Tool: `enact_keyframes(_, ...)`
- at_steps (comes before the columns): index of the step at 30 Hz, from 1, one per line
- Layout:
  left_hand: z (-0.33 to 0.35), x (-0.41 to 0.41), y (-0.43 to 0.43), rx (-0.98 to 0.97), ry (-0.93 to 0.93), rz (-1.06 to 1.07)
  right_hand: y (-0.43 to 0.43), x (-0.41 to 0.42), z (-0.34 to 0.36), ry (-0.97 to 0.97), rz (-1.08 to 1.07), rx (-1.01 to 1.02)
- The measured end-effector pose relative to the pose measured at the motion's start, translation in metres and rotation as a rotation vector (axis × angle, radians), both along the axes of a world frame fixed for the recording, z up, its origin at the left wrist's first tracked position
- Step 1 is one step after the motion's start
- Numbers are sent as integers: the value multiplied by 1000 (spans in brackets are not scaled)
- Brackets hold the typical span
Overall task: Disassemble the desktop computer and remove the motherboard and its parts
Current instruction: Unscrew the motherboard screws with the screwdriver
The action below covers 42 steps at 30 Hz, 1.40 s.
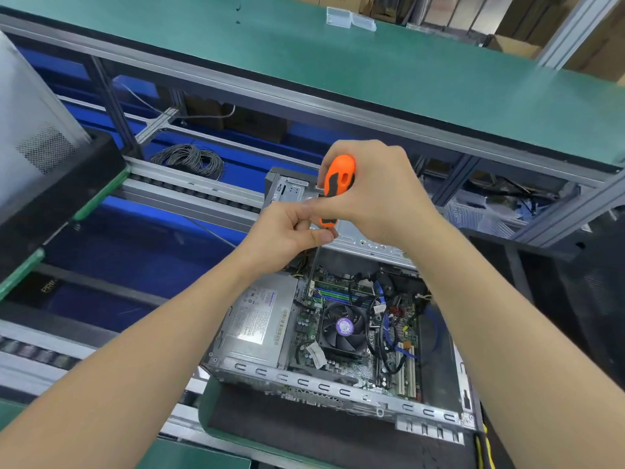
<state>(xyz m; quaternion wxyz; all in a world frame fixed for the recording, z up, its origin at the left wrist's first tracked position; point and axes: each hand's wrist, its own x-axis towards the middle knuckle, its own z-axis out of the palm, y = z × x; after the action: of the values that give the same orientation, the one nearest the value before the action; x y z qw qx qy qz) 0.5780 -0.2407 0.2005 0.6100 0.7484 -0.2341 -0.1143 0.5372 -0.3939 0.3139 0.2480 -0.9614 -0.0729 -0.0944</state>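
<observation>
An open desktop computer case [324,389] lies on a black mat. Inside it I see the green motherboard [392,363], a black CPU fan [343,328] with a purple label, a grey power supply [257,319] on the left, and blue and black cables [389,333]. My right hand [375,194] grips the orange and black handle of a screwdriver [338,177]. My left hand [287,231] pinches the top of its thin shaft, just below the handle. The shaft runs down into the case, ending near the memory slots [338,294] beside the power supply.
The silver drive bay [358,236] spans the far end of the case. A roller conveyor [189,191] runs on the left, with a coil of grey cable [191,160] behind it. A green shelf [372,69] hangs overhead. Another computer case [30,130] stands at far left.
</observation>
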Motion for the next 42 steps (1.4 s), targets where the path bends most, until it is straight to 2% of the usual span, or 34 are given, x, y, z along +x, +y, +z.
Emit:
enact_keyframes(3, -1, 0, -1, -32, 24, -10, -7, 0, 16, 121, 138, -40)
enact_keyframes(6, -3, 0, -3, -61, 35, -29, -6, 1, 29, 117, 225, -231)
enact_keyframes(8, -4, 1, -3, -65, 26, -50, 2, 2, 31, 54, 167, -375)
enact_keyframes(10, -6, 2, -5, -61, 28, -61, 14, 3, 32, 58, 10, -455)
enact_keyframes(13, -13, 4, -4, -72, 60, -77, 23, 7, 30, 109, -57, -460)
enact_keyframes(17, -19, 9, 4, -74, 73, -110, 18, 9, 29, 123, 121, -475)
enact_keyframes(22, -11, 8, 12, 59, -6, -287, 7, 6, 43, 196, 400, -423)
enact_keyframes(27, -9, 3, 15, 71, 76, -397, 1, 9, 50, 266, 525, -481)
enact_keyframes(31, -13, 1, 13, 43, 107, -363, -2, 9, 50, 270, 529, -484)
enact_keyframes(33, -14, 1, 14, 30, 109, -336, 3, 5, 40, 186, 438, -379)
enact_keyframes(34, -14, 1, 14, 22, 108, -323, 8, 0, 30, 117, 364, -257)
enact_keyframes(37, -10, 1, 14, -18, 96, -327, 35, -13, -6, -87, 23, 274)
enact_keyframes(40, -8, 0, 10, 25, 57, -336, 55, -10, -24, -76, -174, 935)
enact_keyframes(41, -8, 0, 9, 47, 60, -346, 56, -7, -27, -56, -197, 1075)
enact_keyframes(42, -7, 0, 9, 64, 59, -362, 57, -6, -29, -71, -198, 1133)
